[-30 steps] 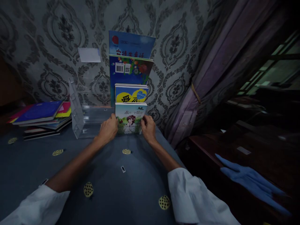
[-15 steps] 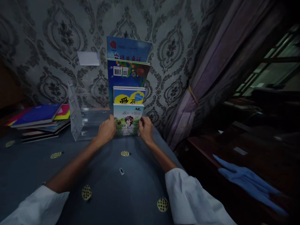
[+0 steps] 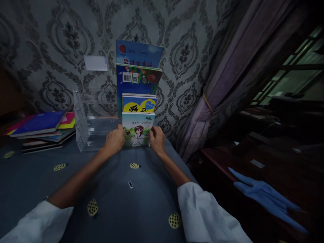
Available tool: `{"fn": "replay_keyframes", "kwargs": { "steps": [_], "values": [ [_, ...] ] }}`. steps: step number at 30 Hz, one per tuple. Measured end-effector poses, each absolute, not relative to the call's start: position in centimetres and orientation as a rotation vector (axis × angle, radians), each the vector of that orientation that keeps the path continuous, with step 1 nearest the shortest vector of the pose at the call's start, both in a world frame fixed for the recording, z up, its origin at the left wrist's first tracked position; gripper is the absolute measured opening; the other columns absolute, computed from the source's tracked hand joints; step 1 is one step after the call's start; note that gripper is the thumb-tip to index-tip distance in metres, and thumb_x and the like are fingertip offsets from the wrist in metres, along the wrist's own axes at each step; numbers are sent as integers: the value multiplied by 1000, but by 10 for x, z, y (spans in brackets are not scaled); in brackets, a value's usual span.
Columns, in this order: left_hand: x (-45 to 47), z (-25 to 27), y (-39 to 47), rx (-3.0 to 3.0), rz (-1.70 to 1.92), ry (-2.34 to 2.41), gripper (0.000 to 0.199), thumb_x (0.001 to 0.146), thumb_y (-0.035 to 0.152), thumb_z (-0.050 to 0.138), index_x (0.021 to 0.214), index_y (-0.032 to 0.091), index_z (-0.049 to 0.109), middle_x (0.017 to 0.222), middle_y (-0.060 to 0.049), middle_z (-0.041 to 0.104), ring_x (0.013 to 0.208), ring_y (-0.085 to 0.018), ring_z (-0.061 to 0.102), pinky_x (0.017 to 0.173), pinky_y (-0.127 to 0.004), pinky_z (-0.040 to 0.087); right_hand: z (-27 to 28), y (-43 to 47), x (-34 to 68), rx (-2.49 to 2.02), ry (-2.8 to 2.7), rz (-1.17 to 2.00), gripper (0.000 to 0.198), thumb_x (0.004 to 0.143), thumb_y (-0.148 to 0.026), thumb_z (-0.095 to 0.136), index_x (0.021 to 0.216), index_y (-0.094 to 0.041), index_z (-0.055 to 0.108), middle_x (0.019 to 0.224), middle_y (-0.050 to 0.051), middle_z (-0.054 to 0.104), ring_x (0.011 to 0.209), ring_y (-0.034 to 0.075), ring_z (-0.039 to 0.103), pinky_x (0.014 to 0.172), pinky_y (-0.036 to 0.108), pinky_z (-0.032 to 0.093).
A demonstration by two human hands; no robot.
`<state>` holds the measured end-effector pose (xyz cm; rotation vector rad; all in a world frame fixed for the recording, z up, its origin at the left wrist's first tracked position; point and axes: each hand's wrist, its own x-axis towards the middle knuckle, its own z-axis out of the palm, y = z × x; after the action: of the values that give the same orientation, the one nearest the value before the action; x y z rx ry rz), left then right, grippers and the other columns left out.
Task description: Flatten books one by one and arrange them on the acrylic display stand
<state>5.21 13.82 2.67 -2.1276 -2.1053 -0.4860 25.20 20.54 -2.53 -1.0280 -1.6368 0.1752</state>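
A small book with a drawn figure on its pale blue and green cover (image 3: 138, 131) stands upright in the front tier of a clear tiered rack (image 3: 80, 123). My left hand (image 3: 115, 139) grips the book's left edge, and my right hand (image 3: 157, 138) pinches its right edge, fingers closed on both sides. Behind it rises a blue and yellow book (image 3: 139, 103). Farther back are a dark blue book with a barcode (image 3: 138, 79) and a taller blue book (image 3: 139, 52), each higher than the one in front. The book's lower part sits behind the rack's clear front.
A pile of books and folders (image 3: 43, 126) lies left of the rack. Patterned wallpaper (image 3: 187, 50) and a tied curtain (image 3: 210, 91) border the table (image 3: 111, 195). At right, a blue glove (image 3: 265, 195) lies on a dark brown surface.
Both hands stay on the small book, which is nearly still in the rack. The view has shifted very slightly.
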Motion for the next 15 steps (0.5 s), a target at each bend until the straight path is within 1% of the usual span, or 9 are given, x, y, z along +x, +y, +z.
{"fn": "replay_keyframes", "kwargs": {
  "steps": [4,7,12,15],
  "values": [
    [52,30,136,-2134,-497,-2139,26,105,29,27,111,14,47,100,-20,72,95,-31,73,77,-36,52,-23,203,253,-1043,-1641,190,23,85,-22,48,96,-20,68,86,7,62,82,26,58,77,39,50],
    [52,34,134,-2130,-519,-2172,26,105,32,29,113,15,46,99,-20,72,94,-33,73,76,-37,52,-22,202,253,-1036,-1618,199,25,84,-23,49,100,-19,68,90,9,63,84,27,60,77,40,51],
    [51,41,134,-2079,-585,-2164,32,105,35,30,123,11,42,97,-21,72,91,-35,73,74,-38,52,-16,202,253,-1015,-1584,185,28,86,-30,52,109,-20,65,96,10,63,84,26,61,77,41,52],
    [48,49,136,-2019,-654,-2128,40,104,38,31,133,11,38,101,-19,73,93,-34,72,77,-38,52,-6,205,254,-1016,-1575,148,31,89,-34,52,113,-20,64,99,10,62,85,26,60,80,42,52]
  ]
}}
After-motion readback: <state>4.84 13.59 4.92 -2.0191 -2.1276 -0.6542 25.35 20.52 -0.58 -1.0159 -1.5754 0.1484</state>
